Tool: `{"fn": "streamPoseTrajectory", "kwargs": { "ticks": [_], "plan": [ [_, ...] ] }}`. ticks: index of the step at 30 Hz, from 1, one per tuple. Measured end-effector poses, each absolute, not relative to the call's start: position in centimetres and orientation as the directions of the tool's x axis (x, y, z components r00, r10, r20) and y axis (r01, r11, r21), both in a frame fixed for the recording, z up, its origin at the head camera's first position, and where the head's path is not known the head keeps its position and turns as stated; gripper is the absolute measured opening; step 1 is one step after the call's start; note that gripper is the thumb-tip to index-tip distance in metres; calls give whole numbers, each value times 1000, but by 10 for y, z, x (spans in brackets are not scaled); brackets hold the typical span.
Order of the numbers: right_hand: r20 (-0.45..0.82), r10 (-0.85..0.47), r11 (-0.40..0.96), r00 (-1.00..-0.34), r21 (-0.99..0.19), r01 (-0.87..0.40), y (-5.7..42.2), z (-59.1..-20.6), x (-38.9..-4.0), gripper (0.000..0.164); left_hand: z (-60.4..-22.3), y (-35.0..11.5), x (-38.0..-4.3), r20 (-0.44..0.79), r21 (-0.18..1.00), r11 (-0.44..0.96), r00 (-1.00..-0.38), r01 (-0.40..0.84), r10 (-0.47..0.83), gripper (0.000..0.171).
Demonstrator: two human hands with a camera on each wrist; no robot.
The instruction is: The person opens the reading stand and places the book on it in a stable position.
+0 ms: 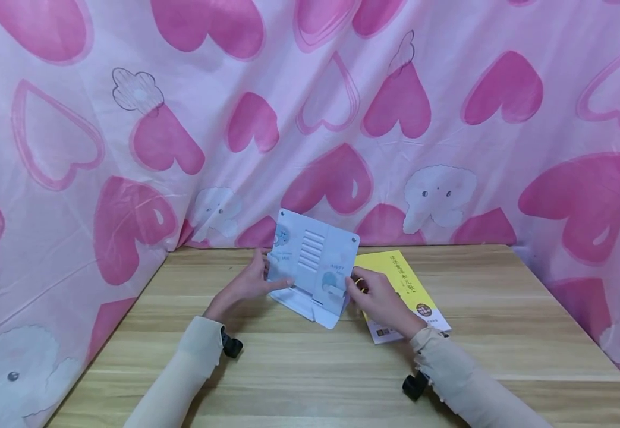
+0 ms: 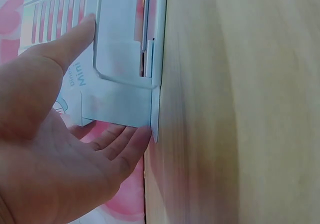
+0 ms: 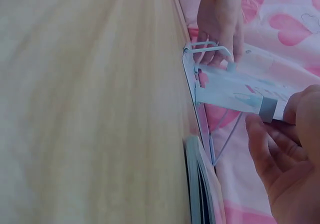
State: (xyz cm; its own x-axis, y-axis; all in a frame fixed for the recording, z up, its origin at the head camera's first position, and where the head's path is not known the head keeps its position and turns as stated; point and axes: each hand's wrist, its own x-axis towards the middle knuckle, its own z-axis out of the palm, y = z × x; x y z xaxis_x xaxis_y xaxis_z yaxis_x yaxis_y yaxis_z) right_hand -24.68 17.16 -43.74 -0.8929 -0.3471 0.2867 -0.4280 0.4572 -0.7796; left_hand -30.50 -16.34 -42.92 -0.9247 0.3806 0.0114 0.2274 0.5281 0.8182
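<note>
A pale blue stand (image 1: 317, 274) is held on both sides at the far part of the wooden table (image 1: 310, 380), near the middle. Its flat panel is tipped up and turned a little to one side, and its base (image 1: 293, 304) can be seen low down by the table top. The left side of the stand is gripped by the left hand (image 1: 251, 279), with the thumb (image 1: 282, 285) laid along the front and the fingers (image 2: 125, 151) tucked round behind the edge. The right side is pinched by the right hand (image 1: 381, 297). A row of thin slots (image 1: 311, 249) is cut in the panel, and small pictures and the words "Happy" and "Mini" are printed on it. Thin rods (image 3: 229, 138) can be seen behind the panel. A yellow book (image 1: 414, 285) is laid flat on the table to the right of the stand, and part of it is hidden by the right hand. The book and the stand are close together, but it cannot be told if they are touching. Pale sleeves (image 1: 194, 351) are worn, and a small black box (image 1: 232, 346) is strapped at each wrist. A pink cloth (image 1: 384, 160) with hearts and pale animals is hung behind the table
</note>
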Motion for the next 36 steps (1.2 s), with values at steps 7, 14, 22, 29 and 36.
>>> {"fn": "streamPoseTrajectory", "kwargs": {
  "ticks": [7,14,22,29,36],
  "plan": [
    [174,-313,423,-934,-855,-301,178,-438,-254,23,-430,-161,-305,54,848,451,-890,280,452,97],
    [184,-187,392,-965,-887,-245,184,-442,-264,23,-429,-162,-307,97,839,426,-862,340,498,87],
    [173,-127,476,-977,-853,-213,186,-442,-266,30,-429,-171,-299,40,821,492,-890,288,455,84],
    [183,-163,499,-969,-833,-241,187,-445,-266,39,-430,-170,-292,52,814,505,-902,286,428,85],
    [199,-136,470,-970,-849,-240,191,-451,-271,42,-434,-162,-290,95,808,507,-915,302,393,85]
  ]
}}
